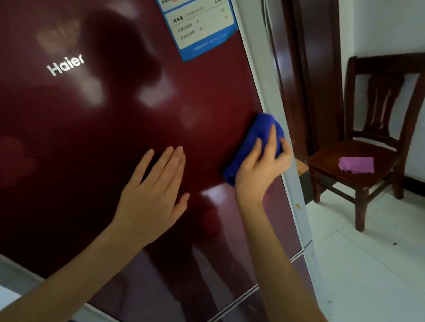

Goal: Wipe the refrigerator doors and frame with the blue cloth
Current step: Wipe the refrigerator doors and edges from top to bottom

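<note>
Blue cloth (pixel 252 145) under right hand (pixel 260 167) fingers (pixel 271 135), against refrigerator door (pixel 76 125)

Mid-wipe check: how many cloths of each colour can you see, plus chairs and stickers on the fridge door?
blue cloth: 1, held by the right hand
purple cloth: 1, lying on the chair seat
chair: 1
door sticker: 1
Total: 4
</note>
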